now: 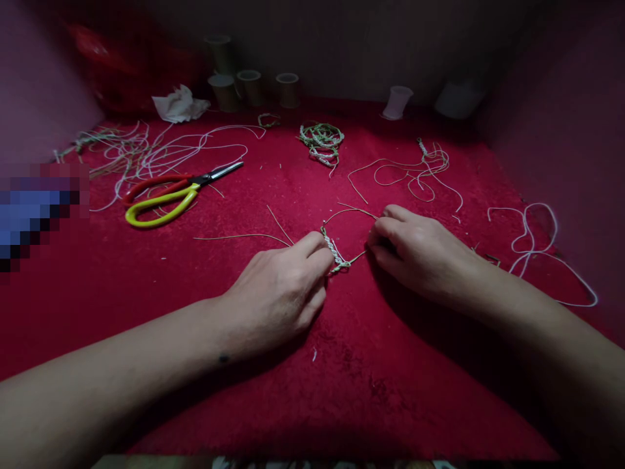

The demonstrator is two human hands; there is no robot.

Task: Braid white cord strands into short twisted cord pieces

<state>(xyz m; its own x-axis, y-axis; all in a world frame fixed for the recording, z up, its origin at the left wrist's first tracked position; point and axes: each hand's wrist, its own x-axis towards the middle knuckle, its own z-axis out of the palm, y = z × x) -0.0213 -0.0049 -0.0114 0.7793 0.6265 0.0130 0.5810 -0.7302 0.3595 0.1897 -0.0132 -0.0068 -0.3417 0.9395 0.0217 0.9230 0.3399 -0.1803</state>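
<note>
A short braided cord (333, 249), pale and green with knots along it, sticks out from the fingers of my left hand (288, 280), which is closed on it. Thin loose cord ends trail to the left behind that hand. My right hand (407, 244) is pinched on a thin olive cord (358, 258) that runs from the lower end of the braid. Another strand (349, 208) arcs from the braid's top toward the right fingers. The right fingertips are partly hidden in shadow.
Scissors (180, 195) with red and yellow handles lie left, beside tangled cords (146, 153). Finished-looking braids (321, 138) are heaped further back. Loose cords (420, 172) and white cord (532, 251) lie right. Thread spools (288, 91), crumpled tissue (180, 104) and a pink spool (398, 102) stand at the back.
</note>
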